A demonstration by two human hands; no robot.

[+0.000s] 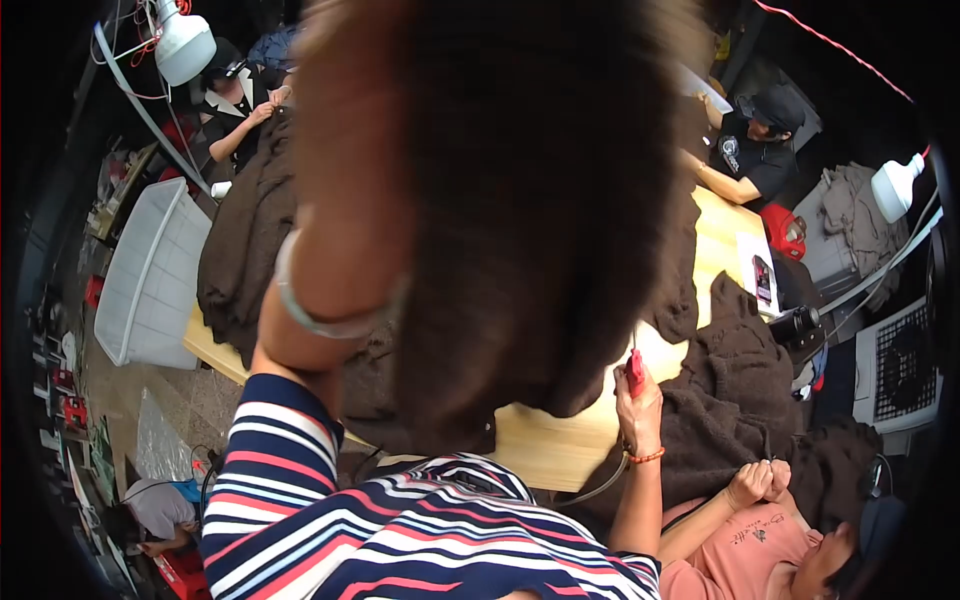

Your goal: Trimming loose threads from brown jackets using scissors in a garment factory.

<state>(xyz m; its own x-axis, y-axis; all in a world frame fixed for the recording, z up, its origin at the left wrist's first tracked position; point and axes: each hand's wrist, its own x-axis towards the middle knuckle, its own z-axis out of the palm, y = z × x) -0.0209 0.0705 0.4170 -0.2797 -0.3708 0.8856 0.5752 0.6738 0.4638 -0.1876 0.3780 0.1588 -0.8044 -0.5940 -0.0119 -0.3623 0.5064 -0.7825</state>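
Note:
My left hand (350, 150), with a pale bangle at the wrist, is raised very close to the camera and blurred. It holds up a dark brown knit cloth (530, 230), which fills the middle of the view; the fingertips cannot be made out. Lower down, to the right of the hanging cloth, my right hand (638, 405) is closed round a red-handled tool (636, 372) with a thin shaft pointing away from me. Its tip is hard to make out. An orange bead bracelet circles the right wrist.
A wooden table (545, 445) bears brown knit piles at left (245, 240) and right (735, 370). A white bin (150, 270) stands at left. Co-workers sit far left (240, 110), far right (760, 150) and near right (745, 555). Lamps (185, 45) hang at both sides.

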